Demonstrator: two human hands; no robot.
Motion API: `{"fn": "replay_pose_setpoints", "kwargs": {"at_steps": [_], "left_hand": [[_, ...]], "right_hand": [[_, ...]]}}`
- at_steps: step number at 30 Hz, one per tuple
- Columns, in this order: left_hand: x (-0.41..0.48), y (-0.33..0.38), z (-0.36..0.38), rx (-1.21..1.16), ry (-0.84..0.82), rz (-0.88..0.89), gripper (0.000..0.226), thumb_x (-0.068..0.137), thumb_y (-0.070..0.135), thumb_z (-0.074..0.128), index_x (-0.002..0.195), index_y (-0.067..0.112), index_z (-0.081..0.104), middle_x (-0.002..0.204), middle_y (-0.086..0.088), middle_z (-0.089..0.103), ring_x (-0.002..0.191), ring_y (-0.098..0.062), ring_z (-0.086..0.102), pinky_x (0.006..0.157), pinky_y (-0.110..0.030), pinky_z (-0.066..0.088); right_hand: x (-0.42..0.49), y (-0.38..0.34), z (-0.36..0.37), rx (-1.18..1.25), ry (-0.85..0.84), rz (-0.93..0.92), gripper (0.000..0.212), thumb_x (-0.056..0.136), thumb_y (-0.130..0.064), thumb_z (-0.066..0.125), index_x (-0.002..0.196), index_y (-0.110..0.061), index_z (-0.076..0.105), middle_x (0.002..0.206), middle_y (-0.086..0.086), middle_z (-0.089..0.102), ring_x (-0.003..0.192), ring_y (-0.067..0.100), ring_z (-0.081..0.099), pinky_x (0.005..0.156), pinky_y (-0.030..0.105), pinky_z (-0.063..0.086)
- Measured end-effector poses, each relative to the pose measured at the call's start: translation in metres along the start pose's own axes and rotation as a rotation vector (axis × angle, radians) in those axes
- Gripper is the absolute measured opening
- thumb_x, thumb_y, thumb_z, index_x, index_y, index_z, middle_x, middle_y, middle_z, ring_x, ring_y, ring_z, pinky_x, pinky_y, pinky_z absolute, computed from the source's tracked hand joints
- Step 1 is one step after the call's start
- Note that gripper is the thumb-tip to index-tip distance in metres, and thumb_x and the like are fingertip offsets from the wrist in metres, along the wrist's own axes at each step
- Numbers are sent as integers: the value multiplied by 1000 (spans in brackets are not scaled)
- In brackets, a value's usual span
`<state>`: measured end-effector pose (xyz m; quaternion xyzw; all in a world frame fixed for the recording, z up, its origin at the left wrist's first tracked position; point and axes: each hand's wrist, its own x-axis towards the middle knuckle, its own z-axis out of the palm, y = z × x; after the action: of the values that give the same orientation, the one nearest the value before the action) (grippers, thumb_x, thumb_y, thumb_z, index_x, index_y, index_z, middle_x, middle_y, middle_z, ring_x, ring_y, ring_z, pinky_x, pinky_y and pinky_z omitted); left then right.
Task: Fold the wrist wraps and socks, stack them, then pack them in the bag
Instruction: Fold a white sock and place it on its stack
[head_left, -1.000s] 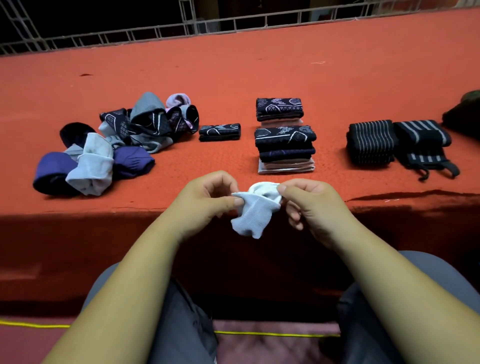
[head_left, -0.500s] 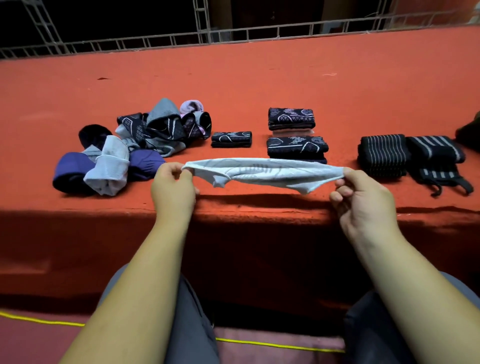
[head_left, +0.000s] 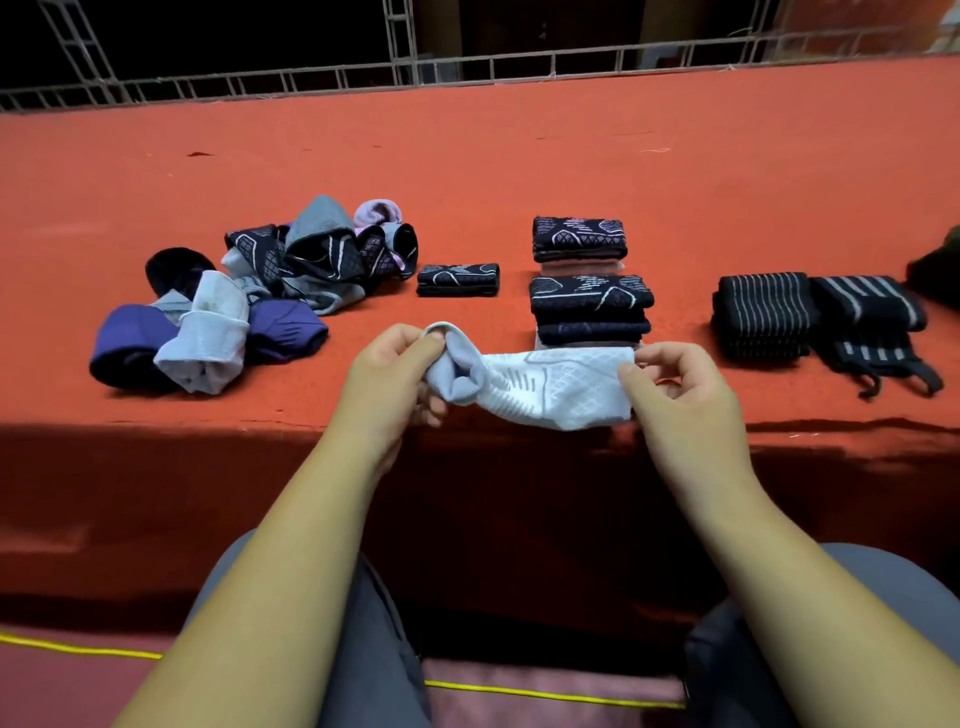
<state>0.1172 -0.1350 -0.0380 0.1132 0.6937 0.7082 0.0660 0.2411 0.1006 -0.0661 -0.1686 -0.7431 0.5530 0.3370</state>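
I hold a white patterned sock (head_left: 550, 387) over the front edge of the red table (head_left: 519, 171). My left hand (head_left: 387, 379) grips its bunched left end, and my right hand (head_left: 680, 395) pinches its right end. A loose heap of unfolded socks (head_left: 234, 301) lies at the left. One folded dark sock (head_left: 458, 280) sits alone in the middle. Two stacks of folded socks, a near stack (head_left: 591, 309) and a far stack (head_left: 579, 240), stand just beyond my hands. Black striped wrist wraps, one folded (head_left: 761, 314) and one with loose straps (head_left: 872, 327), lie at the right.
A dark object (head_left: 937, 267) is cut off at the right edge of the table. A metal railing (head_left: 467, 67) runs along the table's far side. My knees in grey trousers are below, with a yellow line (head_left: 519, 693) on the floor.
The balled white sock was pulled out long between my hands. Since then my hands have come closer together, and the sock hangs wider and slacker, bunched at the left end.
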Motion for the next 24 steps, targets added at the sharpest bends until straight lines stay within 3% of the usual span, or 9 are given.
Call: {"fn": "replay_pose_setpoints", "kwargs": {"at_steps": [3, 6, 9, 12, 16, 18, 20, 22, 24], "left_hand": [[-7, 6, 6, -72, -59, -54, 22, 105, 25, 61, 85, 18, 61, 60, -5, 60, 40, -15, 47, 39, -21, 40], [-12, 12, 12, -122, -86, -96, 21, 105, 26, 60, 90, 14, 68, 59, -7, 55, 38, -12, 44, 38, -21, 36], [-16, 18, 16, -250, -107, -134, 19, 105, 23, 57, 93, 12, 67, 57, -1, 53, 37, -9, 38, 37, -20, 31], [-19, 22, 17, -334, -126, -108, 12, 103, 19, 59, 111, 10, 64, 78, -4, 67, 40, -9, 40, 39, -21, 31], [-17, 20, 2, -102, -210, 210, 60, 96, 6, 72, 143, 34, 50, 96, -1, 70, 54, -18, 44, 44, -23, 34], [-18, 19, -1, 100, -258, 415, 59, 90, 5, 78, 137, 36, 61, 97, 1, 64, 67, -18, 42, 58, -26, 39], [-18, 17, -2, 269, -186, 535, 37, 88, 8, 81, 118, 29, 75, 90, 9, 55, 73, -4, 45, 70, -21, 38], [-19, 19, -5, 349, -136, 586, 19, 88, 11, 82, 101, 25, 80, 85, 10, 48, 74, 1, 46, 72, -16, 36], [-19, 21, -8, 429, -143, 611, 17, 86, 12, 83, 93, 27, 79, 88, 8, 48, 77, 0, 47, 72, -18, 37]], "right_hand": [[-5, -14, 4, -285, -9, -387, 18, 91, -19, 76, 107, -21, 68, 103, -6, 61, 93, 15, 58, 89, 37, 48], [-15, -24, 19, -475, -221, -633, 26, 89, -37, 74, 111, -24, 71, 112, -8, 64, 108, 20, 59, 97, 43, 42], [-27, -26, 37, -650, -294, -589, 34, 85, -56, 70, 110, -33, 69, 106, -14, 64, 106, 19, 56, 92, 42, 41], [-22, -30, 42, -672, -233, -560, 15, 92, -41, 61, 84, -29, 60, 79, -13, 58, 88, 24, 59, 76, 40, 35], [-20, -38, 39, -459, -223, -514, 16, 93, -30, 62, 102, -27, 76, 82, -9, 73, 81, 16, 67, 79, 44, 51], [-24, -43, 36, -313, -272, -450, 18, 94, -24, 66, 107, -28, 78, 90, -10, 77, 85, 9, 71, 81, 40, 54], [-26, -46, 34, -219, -343, -361, 17, 96, -18, 70, 106, -28, 81, 92, -12, 78, 86, 5, 72, 82, 36, 55], [-27, -45, 32, -154, -458, -240, 15, 97, -16, 72, 101, -26, 81, 89, -10, 78, 83, 4, 70, 80, 35, 55], [-29, -42, 30, -111, -555, -141, 12, 98, -17, 73, 99, -26, 81, 89, -5, 79, 80, 3, 67, 79, 36, 55]]}}
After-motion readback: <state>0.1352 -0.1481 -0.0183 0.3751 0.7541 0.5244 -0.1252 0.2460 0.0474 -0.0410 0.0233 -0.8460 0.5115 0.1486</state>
